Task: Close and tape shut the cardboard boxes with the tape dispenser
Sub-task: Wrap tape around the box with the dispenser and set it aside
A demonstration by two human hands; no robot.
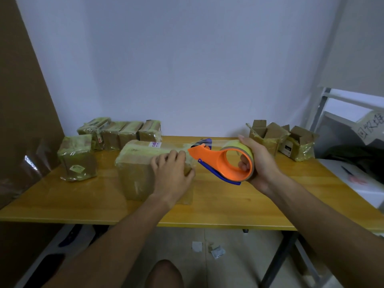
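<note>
A person is standing at the wooden table [218,206], working on the big cardboard box [143,163] that is sitting near the table's middle, already wrapped in yellowish tape. The left hand [173,175] is lying flat on the box's top right corner, fingers loosely spread and pressing down, the thumb hanging over the box's right side. Just to the right of the box, the right hand [259,163] is gripping the orange tape dispenser [223,163], fingers curled through the roll's hole and the palm wrapped around the outside of the roll. The dispenser's nose is pointing at the box's right end, and a clear strip of tape [216,143] is stretching from the roll toward the box top. Behind and to the left of the box, a cluster of taped boxes [120,132] is lining the wall, with one more taped box [78,161] standing apart to the left. Far to the box's right, open boxes [280,138] are waiting with flaps up.
</note>
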